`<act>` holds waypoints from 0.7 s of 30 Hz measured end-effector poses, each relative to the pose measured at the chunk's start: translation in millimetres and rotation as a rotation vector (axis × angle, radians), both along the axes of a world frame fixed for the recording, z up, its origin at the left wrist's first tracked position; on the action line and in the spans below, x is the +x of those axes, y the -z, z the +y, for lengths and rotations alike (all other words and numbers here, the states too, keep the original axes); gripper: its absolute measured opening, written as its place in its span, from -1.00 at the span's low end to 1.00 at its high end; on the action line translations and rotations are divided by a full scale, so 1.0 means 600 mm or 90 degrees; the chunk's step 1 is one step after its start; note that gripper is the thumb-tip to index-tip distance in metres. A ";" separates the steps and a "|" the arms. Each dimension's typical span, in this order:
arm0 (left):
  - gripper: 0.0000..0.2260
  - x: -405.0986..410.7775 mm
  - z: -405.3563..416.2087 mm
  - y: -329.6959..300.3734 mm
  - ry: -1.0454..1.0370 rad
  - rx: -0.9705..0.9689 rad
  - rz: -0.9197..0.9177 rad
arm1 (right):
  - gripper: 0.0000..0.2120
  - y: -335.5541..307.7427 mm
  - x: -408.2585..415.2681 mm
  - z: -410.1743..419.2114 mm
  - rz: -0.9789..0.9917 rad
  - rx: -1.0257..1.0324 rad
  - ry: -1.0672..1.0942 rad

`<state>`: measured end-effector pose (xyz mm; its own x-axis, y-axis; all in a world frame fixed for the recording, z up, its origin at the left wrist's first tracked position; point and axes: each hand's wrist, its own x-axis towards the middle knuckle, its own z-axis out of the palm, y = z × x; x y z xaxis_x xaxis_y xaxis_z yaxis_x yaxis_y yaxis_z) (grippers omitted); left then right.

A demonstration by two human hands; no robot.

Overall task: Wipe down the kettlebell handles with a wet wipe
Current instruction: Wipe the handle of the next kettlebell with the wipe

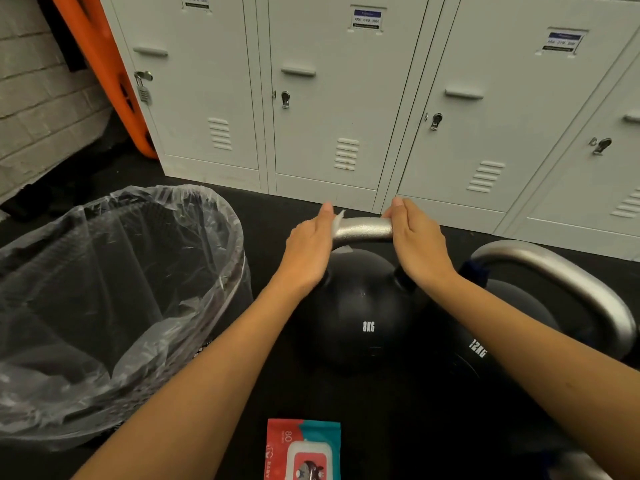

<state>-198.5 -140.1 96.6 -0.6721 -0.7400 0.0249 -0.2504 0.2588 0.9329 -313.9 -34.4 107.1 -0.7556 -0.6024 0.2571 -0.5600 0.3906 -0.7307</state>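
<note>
While the left hand (309,249) wraps a white wet wipe (337,223) around the left end of a silver handle (362,230), fingers curled over it, the right hand (417,244) grips the right end of that same handle, its fingers folded over the bar. This handle sits at the centre of the frame and belongs to a black kettlebell marked 8KG (360,320).

Two marked kettlebells show: just to the right of the first stands a second one marked 12KG (485,344), its silver handle (568,282) arching toward the right edge. The right forearm crosses in front of it. Part of another silver piece shows at the lower right corner, too cropped to identify.

One pack of wet wipes (303,448), red and teal with a white flap, lies at the bottom centre on the black floor (273,209). One bin (114,306) lined with a clear plastic bag fills the left side, close beside the left forearm.

Four grey locker doors (332,109) run across the top of the frame; the leftmost one carries a padlock (143,91). At the upper left, an orange object (104,64) leans against a pale brick wall (34,109).
</note>
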 end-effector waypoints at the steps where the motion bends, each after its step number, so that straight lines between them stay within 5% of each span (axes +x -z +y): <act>1: -0.56 0.002 -0.007 0.003 0.000 0.048 -0.011 | -0.66 -0.001 0.000 0.000 -0.003 -0.002 -0.004; 7: -0.61 -0.004 -0.026 0.010 0.021 0.112 -0.079 | -0.66 -0.001 0.000 0.002 -0.005 -0.009 -0.016; 14: -0.96 -0.032 -0.021 -0.042 0.130 -0.126 -0.219 | -0.67 0.001 -0.002 0.003 0.002 -0.005 -0.014; 21: -0.60 -0.015 -0.039 -0.044 0.210 -0.010 -0.191 | -0.68 -0.001 -0.003 0.004 0.001 0.001 -0.022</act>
